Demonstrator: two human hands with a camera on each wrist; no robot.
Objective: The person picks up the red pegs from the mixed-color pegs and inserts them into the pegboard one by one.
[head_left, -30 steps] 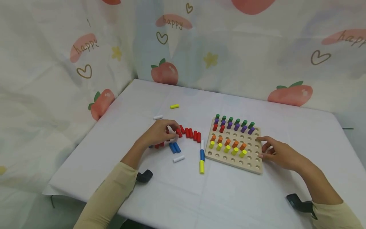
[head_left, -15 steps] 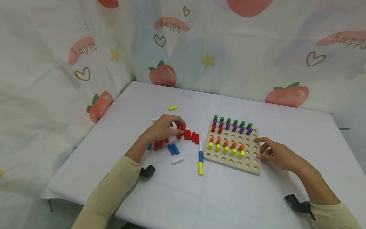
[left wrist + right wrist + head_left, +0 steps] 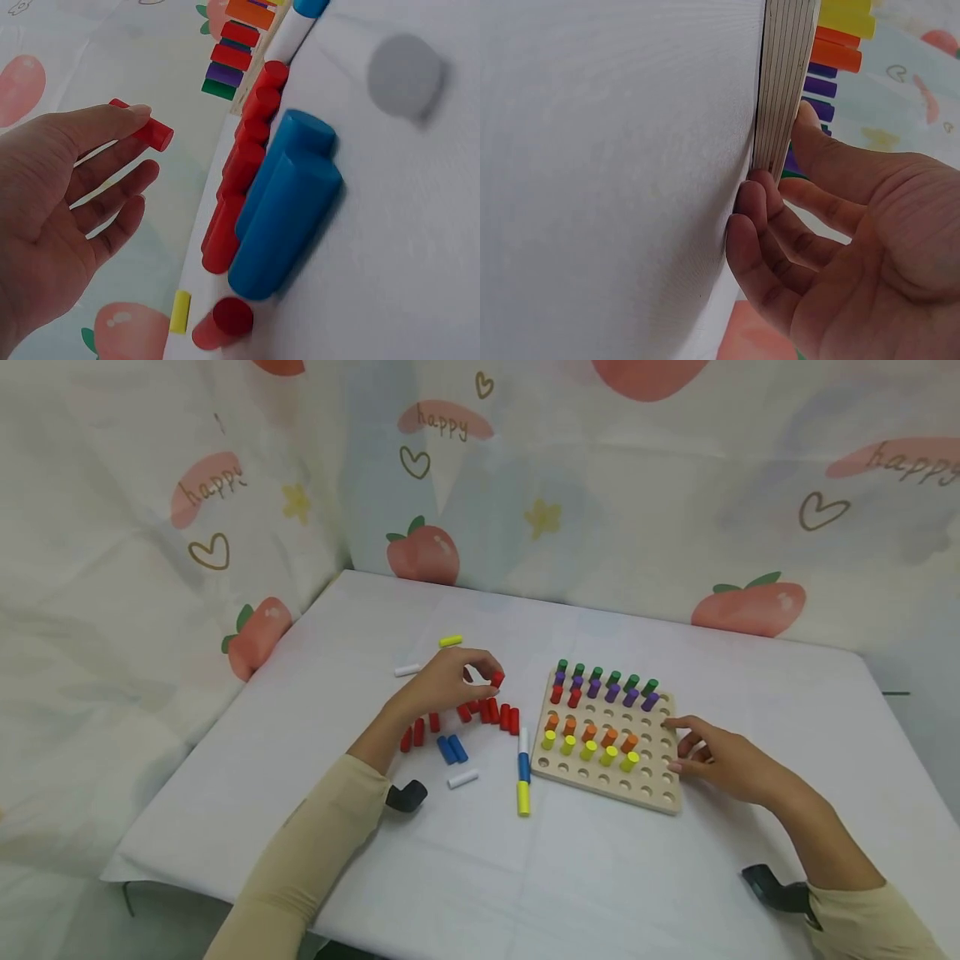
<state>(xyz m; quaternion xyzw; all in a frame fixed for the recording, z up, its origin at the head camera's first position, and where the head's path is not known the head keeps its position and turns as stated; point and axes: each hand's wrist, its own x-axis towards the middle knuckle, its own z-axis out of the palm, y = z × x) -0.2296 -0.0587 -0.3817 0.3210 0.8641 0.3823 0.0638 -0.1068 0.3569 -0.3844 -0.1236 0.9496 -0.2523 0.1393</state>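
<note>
The left hand (image 3: 453,681) pinches a red peg (image 3: 498,679) by its middle, both ends showing, above the bench (image 3: 615,877); so light a grip probably suits so small a piece. Below, from four to seven o'clock, loose red pegs (image 3: 509,719) lie scattered in a ragged band, seemingly kept together by colour. At six o'clock are two blue pegs (image 3: 452,749), side by side, then a white peg (image 3: 462,779); a yellow peg (image 3: 451,642) lies at twelve. Toward four o'clock, a white-blue-yellow line (image 3: 523,767) runs end to end beside the board (image 3: 615,790), laid so neatly that it looks deliberate. The board carries full green and purple rows at its twelve o'clock side, two reds just below, and orange and yellow rows toward six. At its three o'clock edge the right hand (image 3: 720,764) holds on, thumb over the top and fingers curled against the side, likely to steady it.
</note>
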